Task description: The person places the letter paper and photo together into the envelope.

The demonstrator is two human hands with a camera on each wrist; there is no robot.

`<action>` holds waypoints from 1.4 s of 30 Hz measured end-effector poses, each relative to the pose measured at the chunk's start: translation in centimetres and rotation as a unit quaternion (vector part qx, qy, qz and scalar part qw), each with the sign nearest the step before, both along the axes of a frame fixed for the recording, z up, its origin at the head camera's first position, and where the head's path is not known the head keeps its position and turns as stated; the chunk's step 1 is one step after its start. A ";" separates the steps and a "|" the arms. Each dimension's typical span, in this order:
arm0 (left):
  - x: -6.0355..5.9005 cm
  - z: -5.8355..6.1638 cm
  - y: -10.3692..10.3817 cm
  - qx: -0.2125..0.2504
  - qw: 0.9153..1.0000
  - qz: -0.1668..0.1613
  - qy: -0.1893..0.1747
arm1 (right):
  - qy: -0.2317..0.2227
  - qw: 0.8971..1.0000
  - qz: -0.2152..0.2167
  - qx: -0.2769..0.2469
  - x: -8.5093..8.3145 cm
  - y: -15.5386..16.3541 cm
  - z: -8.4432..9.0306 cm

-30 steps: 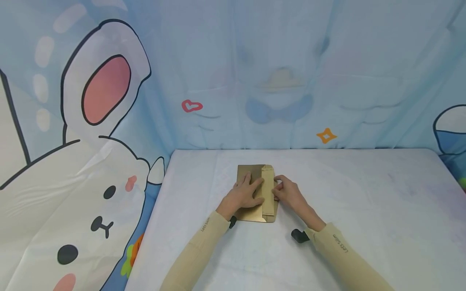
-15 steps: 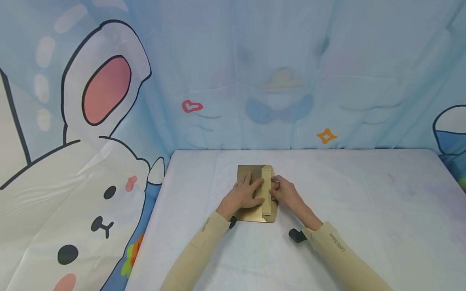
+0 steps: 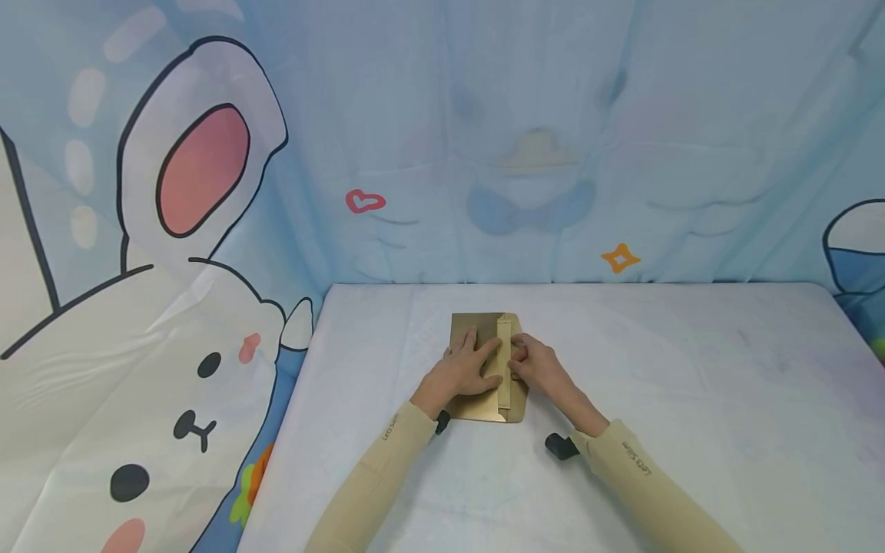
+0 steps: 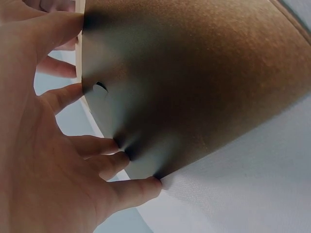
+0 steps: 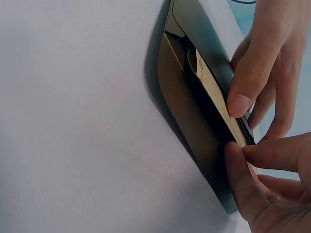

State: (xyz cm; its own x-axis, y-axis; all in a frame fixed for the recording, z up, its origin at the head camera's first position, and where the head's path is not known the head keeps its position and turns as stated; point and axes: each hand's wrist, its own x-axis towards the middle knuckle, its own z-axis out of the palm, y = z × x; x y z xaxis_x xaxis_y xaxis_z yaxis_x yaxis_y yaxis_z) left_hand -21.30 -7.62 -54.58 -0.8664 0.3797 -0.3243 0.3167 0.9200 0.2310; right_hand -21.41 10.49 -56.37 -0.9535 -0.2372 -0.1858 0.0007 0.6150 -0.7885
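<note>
Beige sleeves (image 3: 387,468) run off the bottom edge. On the white cloth-covered desk (image 3: 657,369) lies a flat gold-brown envelope (image 3: 484,407), matte and rounded at its corners, half hidden under both hands. The left hand (image 3: 463,370) presses it with spread, straight fingers; the right hand (image 3: 542,367) pinches the raised paper flap (image 5: 214,94). Behind hangs a wrinkled blue cartoon backdrop (image 3: 525,138).

A white table (image 3: 691,399) is filling the lower middle of the head view, its cloth lying faintly creased. Behind it a pale blue backdrop (image 3: 525,115) is hanging in soft folds. Left of the table a cartoon rabbit (image 3: 138,369) is showing (one pink-lined ear standing up). Above the table's far edge a red heart (image 3: 363,201) and an orange star (image 3: 620,258) are sitting on the backdrop. Even light is falling across the table.
</note>
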 end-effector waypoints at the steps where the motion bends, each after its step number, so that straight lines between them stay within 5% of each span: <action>1: 0.0 0.0 0.0 0.000 1.000 0.001 0.000 | 0.000 1.000 0.001 0.001 0.0 0.0 0.0; 42: 0.2 0.3 -0.5 0.035 0.999 -0.002 -0.008 | 0.013 0.999 0.043 0.011 -0.8 -1.0 -0.2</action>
State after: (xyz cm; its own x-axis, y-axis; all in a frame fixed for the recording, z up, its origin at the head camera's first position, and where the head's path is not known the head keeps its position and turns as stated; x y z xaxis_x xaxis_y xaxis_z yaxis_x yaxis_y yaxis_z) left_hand -21.15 -8.11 -54.32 -0.8602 0.4050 -0.3098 0.3160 0.9003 0.2995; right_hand -22.26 9.51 -56.60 -0.9345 -0.3140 -0.1678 -0.0725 0.6291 -0.7739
